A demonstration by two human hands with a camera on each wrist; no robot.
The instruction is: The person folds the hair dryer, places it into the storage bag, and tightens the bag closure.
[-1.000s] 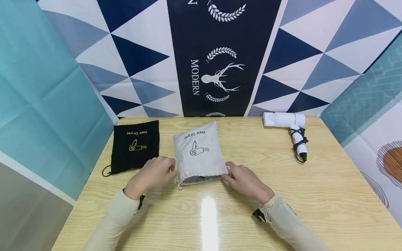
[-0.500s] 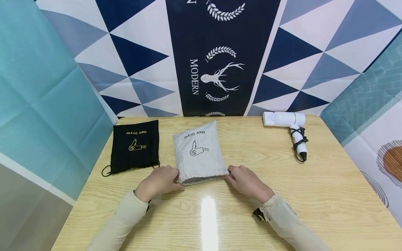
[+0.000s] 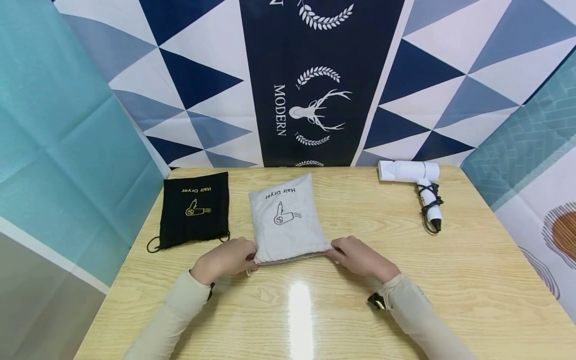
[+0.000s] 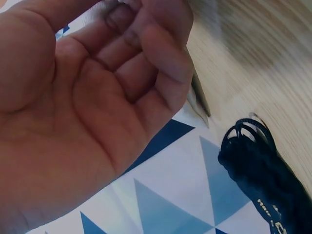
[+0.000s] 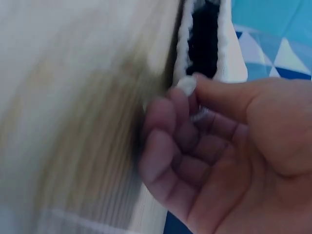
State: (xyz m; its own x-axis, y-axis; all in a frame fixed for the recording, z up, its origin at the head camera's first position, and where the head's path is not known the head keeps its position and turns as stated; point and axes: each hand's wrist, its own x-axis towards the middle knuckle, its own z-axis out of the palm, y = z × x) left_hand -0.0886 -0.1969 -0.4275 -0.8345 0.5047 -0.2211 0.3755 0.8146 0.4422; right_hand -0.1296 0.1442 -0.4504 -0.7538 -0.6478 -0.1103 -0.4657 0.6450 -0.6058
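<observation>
A light grey drawstring bag (image 3: 288,220) printed "Hair Dryer" lies mid-table, its mouth toward the person and nearly closed. At the mouth's left corner, the left hand (image 3: 227,257) pinches the edge; in the left wrist view this hand (image 4: 97,97) has curled fingers, their tips cut off by the frame. The right hand (image 3: 362,257) pinches the right corner. In the right wrist view the right hand's (image 5: 209,141) thumb and forefinger hold a small white piece (image 5: 187,85) at the corner, beside the dark gap between the bag's gathered edges (image 5: 222,44).
A black "Hair Dryer" bag (image 3: 194,210) with cord loops lies left of the grey one. At the table's back right is a white hair dryer (image 3: 408,171), its black cord (image 3: 429,202) wrapped round the handle. Patterned cloth (image 3: 202,80) stands behind the table.
The left hand has come in to the bag's left corner and taken hold. The bag's mouth has narrowed, while the right hand stays at its corner.
</observation>
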